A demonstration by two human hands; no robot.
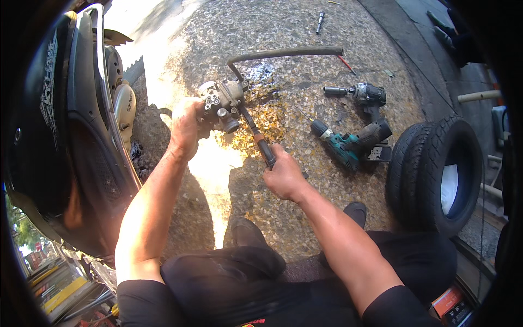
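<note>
My left hand [186, 128] is wrapped round the left side of a metal carburetor [231, 94], holding it up over the stone-chip ground. A black rubber hose [289, 53] runs from its far side out to the right. In my right hand [285, 175] is a slim dark-handled tool [261, 144] with a brown band. Its far end reaches the carburetor's right side; the exact tip is hard to make out. Fingers of both hands are partly hidden behind what they grip.
A black scooter [81, 141] stands close on the left. To the right lie a teal drill [343, 147], a grey impact wrench [370, 97] and stacked tyres [457, 180]. A socket piece [320, 23] and a red-handled screwdriver [346, 64] lie farther off. Wet patches mark the ground.
</note>
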